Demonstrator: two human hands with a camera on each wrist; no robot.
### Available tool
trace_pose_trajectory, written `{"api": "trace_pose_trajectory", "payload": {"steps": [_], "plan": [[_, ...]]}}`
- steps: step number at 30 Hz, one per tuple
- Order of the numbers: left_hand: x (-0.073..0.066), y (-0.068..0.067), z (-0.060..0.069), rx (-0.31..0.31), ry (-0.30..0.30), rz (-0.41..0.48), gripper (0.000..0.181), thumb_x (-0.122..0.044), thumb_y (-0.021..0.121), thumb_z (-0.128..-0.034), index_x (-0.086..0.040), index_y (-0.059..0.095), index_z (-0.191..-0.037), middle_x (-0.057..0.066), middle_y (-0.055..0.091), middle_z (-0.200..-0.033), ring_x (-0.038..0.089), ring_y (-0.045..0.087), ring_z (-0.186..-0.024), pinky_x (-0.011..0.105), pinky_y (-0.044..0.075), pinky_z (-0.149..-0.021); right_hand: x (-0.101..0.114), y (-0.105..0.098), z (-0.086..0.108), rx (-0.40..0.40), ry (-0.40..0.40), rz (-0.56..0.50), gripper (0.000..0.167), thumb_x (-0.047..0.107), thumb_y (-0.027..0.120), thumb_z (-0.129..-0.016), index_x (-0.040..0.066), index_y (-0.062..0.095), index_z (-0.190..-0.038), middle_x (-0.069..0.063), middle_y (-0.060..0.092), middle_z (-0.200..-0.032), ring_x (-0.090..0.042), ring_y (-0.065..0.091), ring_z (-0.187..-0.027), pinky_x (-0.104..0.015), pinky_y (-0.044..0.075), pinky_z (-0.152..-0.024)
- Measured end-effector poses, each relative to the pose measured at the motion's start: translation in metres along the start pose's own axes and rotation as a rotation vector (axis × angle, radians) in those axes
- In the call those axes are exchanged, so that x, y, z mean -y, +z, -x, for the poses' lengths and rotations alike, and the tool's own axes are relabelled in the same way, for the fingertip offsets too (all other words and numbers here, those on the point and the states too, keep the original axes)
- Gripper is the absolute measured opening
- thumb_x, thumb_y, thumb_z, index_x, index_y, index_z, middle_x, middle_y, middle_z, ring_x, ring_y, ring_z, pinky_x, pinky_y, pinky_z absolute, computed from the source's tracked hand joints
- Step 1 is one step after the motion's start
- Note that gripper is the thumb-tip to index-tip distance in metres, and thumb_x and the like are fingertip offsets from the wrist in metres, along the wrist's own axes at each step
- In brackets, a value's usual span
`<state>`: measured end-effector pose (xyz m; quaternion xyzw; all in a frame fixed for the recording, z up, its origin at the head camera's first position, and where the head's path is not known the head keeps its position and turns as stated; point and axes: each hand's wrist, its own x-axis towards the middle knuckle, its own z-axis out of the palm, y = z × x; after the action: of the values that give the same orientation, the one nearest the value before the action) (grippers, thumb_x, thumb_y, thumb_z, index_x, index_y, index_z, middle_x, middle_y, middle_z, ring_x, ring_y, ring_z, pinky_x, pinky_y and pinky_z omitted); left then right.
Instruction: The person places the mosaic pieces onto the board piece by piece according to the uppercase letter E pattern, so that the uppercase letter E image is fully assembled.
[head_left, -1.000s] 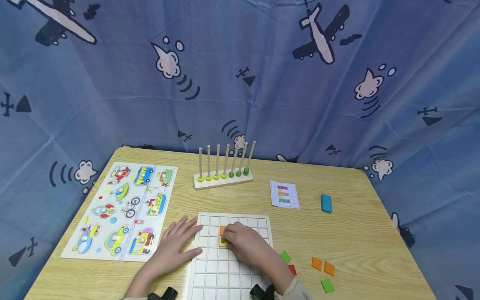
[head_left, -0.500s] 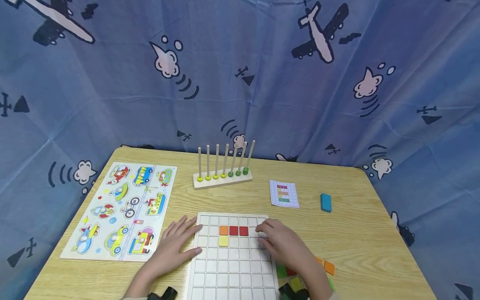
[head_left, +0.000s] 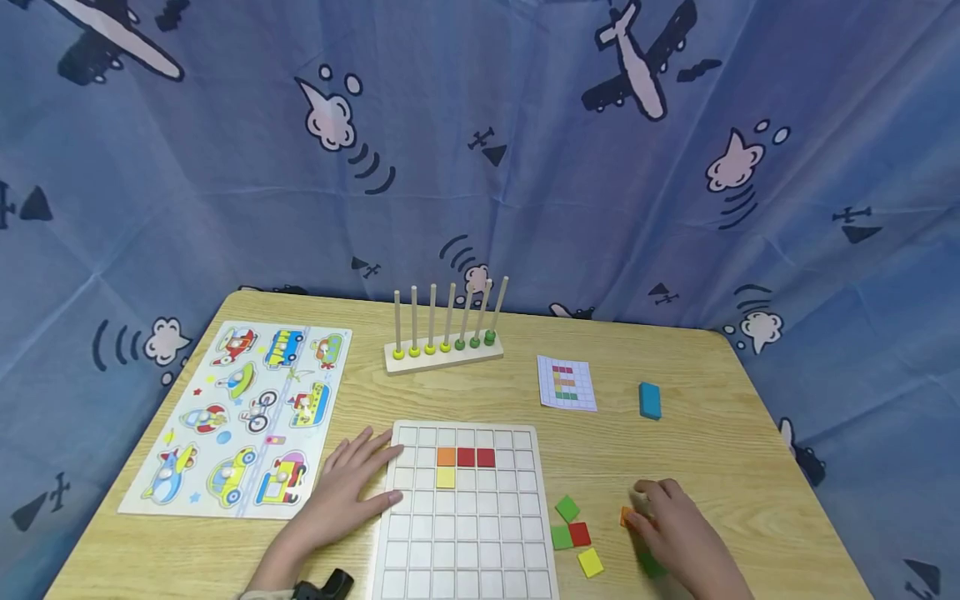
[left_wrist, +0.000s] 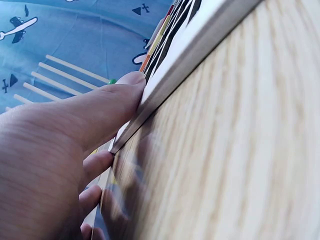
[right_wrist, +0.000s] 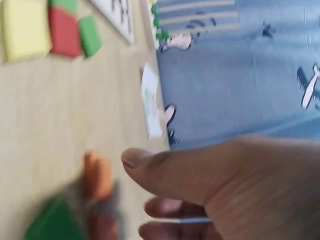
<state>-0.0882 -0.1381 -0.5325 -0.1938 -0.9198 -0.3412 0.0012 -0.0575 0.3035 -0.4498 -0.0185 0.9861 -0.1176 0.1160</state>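
My left hand [head_left: 348, 483] lies with fingers spread along the left edge of a white grid board [head_left: 466, 528]; in the left wrist view its thumb [left_wrist: 131, 82] touches the board's side. On the board sit an orange tile [head_left: 447, 457], two red tiles, one at its right [head_left: 466, 457] and one beyond [head_left: 486, 457], and a yellow tile [head_left: 446, 477] below the orange one. Right of the board, my right hand [head_left: 681, 529] hovers by a loose orange tile [head_left: 626, 517]. The right wrist view shows the thumb [right_wrist: 137, 157] apart from this orange tile [right_wrist: 97, 175].
Loose green [head_left: 567, 508], red [head_left: 580, 534] and yellow [head_left: 591, 562] tiles lie right of the board. A pattern card [head_left: 567, 383] and a blue block [head_left: 649, 401] are farther back. A peg stand [head_left: 444, 357] stands behind; a vehicle puzzle [head_left: 236, 417] lies left.
My right hand has moved from the yellow tile on the board, rightward across the table to the loose orange tiles, uncovering the red tiles. The left hand has stayed at the board's edge.
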Motion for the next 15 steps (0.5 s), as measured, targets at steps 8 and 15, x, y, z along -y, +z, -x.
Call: {"api": "trace_pose_trajectory", "payload": {"steps": [8, 15], "plan": [[-0.001, -0.002, 0.000, -0.002, 0.001, 0.005, 0.060, -0.049, 0.064, -0.0869, -0.024, 0.050, -0.140, 0.001, 0.036, -0.153, 0.032, 0.021, -0.145, 0.059, 0.008, -0.113, -0.018, 0.013, 0.008, 0.144, 0.253, -0.111, 0.084, 0.061, 0.060, -0.083, -0.010, 0.045, -0.126, -0.033, 0.042, -0.105, -0.026, 0.051, -0.076, -0.043, 0.051, -0.068], [-0.001, -0.002, 0.000, 0.012, -0.003, -0.005, 0.060, -0.050, 0.063, -0.0869, -0.025, 0.050, -0.140, 0.000, 0.035, -0.154, 0.031, 0.020, -0.145, 0.058, 0.008, -0.114, -0.006, 0.018, 0.006, 0.094, 0.212, -0.118, 0.049, 0.028, 0.067, -0.090, -0.006, 0.049, -0.121, -0.029, 0.045, -0.106, -0.023, 0.052, -0.078, -0.044, 0.052, -0.072]]}}
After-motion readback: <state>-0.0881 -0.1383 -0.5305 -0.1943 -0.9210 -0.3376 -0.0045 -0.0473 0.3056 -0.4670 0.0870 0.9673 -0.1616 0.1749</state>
